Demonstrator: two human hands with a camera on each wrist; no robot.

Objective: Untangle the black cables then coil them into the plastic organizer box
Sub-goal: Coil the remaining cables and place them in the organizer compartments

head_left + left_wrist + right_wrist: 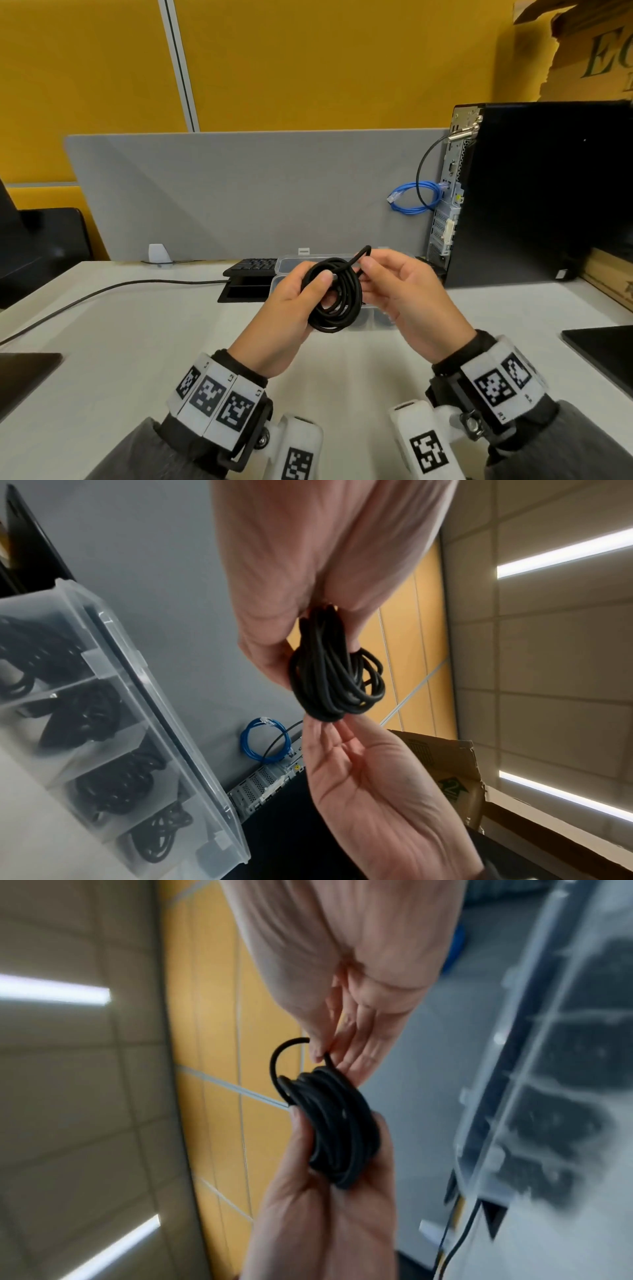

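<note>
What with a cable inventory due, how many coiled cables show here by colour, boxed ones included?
Black coils: 5 (one held by the left hand and right hand, four visible in the box)
Blue coils: 1
Total: 6

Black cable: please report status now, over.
Left hand grips coiled black cable. Right hand pinches its loose end. Organizer box behind, compartments already holding cables. Nothing blocking.

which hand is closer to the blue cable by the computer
Right. The right hand pinches the cable's loose end on the side of the blue cable. The left hand grips the black coil, farther from it.
</note>
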